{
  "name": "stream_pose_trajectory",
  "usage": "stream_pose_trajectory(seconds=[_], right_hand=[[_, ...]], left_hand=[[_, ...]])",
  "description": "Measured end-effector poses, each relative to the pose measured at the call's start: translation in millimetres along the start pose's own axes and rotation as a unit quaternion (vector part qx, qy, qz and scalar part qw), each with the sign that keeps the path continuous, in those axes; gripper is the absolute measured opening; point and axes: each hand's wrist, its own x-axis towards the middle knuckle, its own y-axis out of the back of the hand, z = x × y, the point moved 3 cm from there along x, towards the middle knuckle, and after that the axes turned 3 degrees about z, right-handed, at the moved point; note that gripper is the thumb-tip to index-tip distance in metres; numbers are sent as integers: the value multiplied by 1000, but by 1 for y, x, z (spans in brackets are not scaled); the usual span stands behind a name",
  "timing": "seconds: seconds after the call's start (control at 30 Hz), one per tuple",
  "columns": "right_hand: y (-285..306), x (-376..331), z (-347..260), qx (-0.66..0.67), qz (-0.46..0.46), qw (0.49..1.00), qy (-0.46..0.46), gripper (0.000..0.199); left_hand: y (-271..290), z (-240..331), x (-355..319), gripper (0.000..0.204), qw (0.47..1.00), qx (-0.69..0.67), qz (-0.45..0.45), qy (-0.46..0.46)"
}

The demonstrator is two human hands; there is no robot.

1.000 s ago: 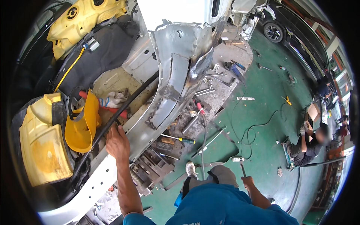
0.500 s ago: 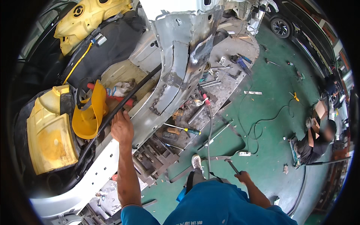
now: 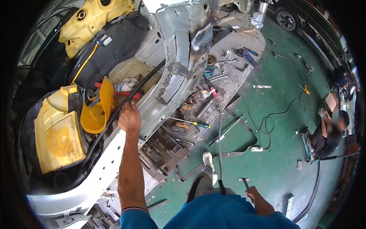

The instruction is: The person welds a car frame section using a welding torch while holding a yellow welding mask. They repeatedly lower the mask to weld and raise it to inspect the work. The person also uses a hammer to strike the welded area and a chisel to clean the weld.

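Note:
My left hand (image 3: 129, 118) is closed at a long black strip (image 3: 149, 77) that runs along the inner side of a bare car body sill (image 3: 110, 154). Its fingertips are partly hidden behind the knuckles. Low at my right side, my right hand (image 3: 253, 194) grips a hammer (image 3: 246, 183) by its handle, with the head pointing away from me. Beside my left hand a yellow hard hat (image 3: 95, 118) lies upturned inside the car. Past the sill rises the grey door pillar (image 3: 178, 72), with a welded patch seam and scorched metal at its base.
A frame bench (image 3: 228, 82) beside the pillar carries a screwdriver (image 3: 200, 124), a grinder (image 3: 248, 57) and loose tools. Cables and a flat strap (image 3: 232, 153) lie on the green floor, with a power strip (image 3: 257, 149). Another person (image 3: 328, 135) sits low at the right.
My right hand has drawn the hammer slightly nearer to me, and its head is turned. My left hand stays at the black strip. The view has shifted a little.

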Motion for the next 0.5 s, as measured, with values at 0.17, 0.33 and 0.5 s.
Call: stream_pose_trajectory(seconds=[0.17,0.33,0.5], right_hand=[[-41,-20,-32,-128,-27,988,82,29],[-44,-70,-135,-182,-15,947,266,44],[-27,-110,-259,38,-90,950,298,47]], left_hand=[[2,1,2,31,1000,-3,-9,0],[2,2,2,29,1000,-15,-5,1],[0,1,3,25,1000,-23,-17,3]])
